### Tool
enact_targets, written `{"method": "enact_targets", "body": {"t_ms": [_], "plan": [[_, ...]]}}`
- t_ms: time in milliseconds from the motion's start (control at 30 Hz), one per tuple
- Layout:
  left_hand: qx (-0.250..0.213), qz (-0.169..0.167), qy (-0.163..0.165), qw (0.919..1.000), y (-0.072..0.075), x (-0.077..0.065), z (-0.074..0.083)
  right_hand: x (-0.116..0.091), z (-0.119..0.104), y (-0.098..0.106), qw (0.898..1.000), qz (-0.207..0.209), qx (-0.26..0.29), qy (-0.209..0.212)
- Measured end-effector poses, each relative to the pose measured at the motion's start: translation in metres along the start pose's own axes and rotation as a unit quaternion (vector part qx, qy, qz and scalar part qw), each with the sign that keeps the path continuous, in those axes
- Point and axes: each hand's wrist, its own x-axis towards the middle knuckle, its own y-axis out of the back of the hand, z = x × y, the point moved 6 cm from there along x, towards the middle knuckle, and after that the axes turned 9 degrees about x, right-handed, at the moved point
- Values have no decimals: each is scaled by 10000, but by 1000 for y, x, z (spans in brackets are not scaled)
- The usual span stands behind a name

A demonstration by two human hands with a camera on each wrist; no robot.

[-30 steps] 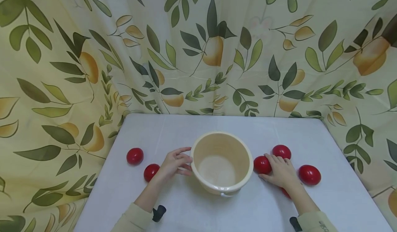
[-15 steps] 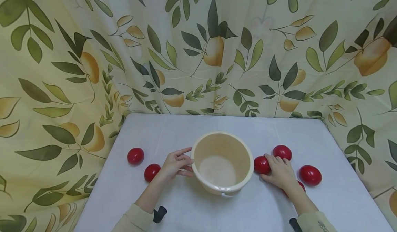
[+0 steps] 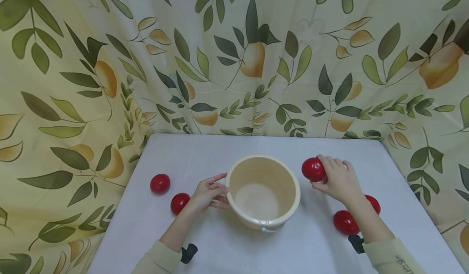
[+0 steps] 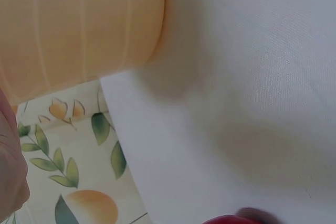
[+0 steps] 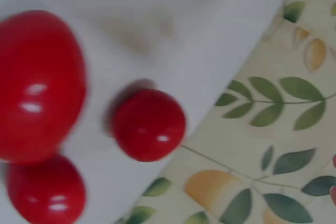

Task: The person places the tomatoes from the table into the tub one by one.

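Observation:
A cream bucket [image 3: 262,225] stands upright on the white table, its inside bare from above. My left hand [image 3: 205,194] touches the bucket's left side with loosely spread fingers; part of that hand [image 4: 10,166] shows at the edge of the left wrist view, beside the ribbed bucket wall [image 4: 79,30]. Right of the bucket, my right hand [image 3: 337,180] grips a glossy red ball [image 3: 313,169], raised off the table. Below the right forearm lies another red ball [image 3: 346,222], and one more [image 3: 373,204] is partly covered by the arm. The right wrist view shows several red balls [image 5: 39,87].
Two red balls lie left of the bucket, one farther out [image 3: 160,184] and one [image 3: 180,203] close to the left wrist. Behind the white table [image 3: 205,152] hangs a leaf-and-fruit patterned curtain [image 3: 234,62]. A bucket handle piece [image 3: 270,229] shows at the front.
My right hand has lifted the red ball from beside the bucket, up and slightly away toward the back. A ball formerly behind this hand is now hidden. The left hand and bucket stay put.

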Motion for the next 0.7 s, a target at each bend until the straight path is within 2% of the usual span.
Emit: {"method": "enact_targets", "body": {"t_ms": [167,300,433,700], "plan": [[-12,-37,-24,10000,-1,0,0,18,-26,26,9992,279,-163,245],[-33,-59,-35,10000,-1,0,0,29,-54,32,9963,410,-168,735],[-54,-45,-41,10000,-1,-1,-1,33,-83,24,9908,408,-114,1283],[-104,21,-69,9999,-1,-1,-1,35,-127,-14,9806,-72,-45,1958]]}}
